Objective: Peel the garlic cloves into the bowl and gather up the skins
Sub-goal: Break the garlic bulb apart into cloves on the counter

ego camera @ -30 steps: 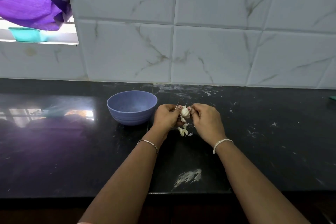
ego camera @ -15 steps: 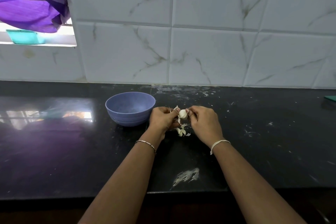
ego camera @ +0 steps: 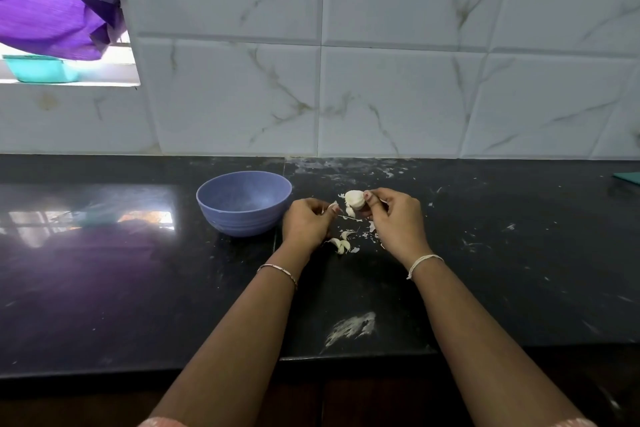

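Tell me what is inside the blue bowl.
The bowl shows only its bare blue inside; no cloves or skins are visible there. Its near wall covers the closest part of the bottom, so that strip cannot be checked.

The counter [ego camera: 104, 288] is black polished stone, glossy enough to mirror light at the left of the frame, with dull white smears near its front edge. The bowl [ego camera: 242, 218] looks like matt lavender plastic, faintly ridged low on its outside. The wall tiles [ego camera: 398, 97] are smooth, marble-veined and softly shiny. The garlic skins [ego camera: 346, 235] look dry and papery.
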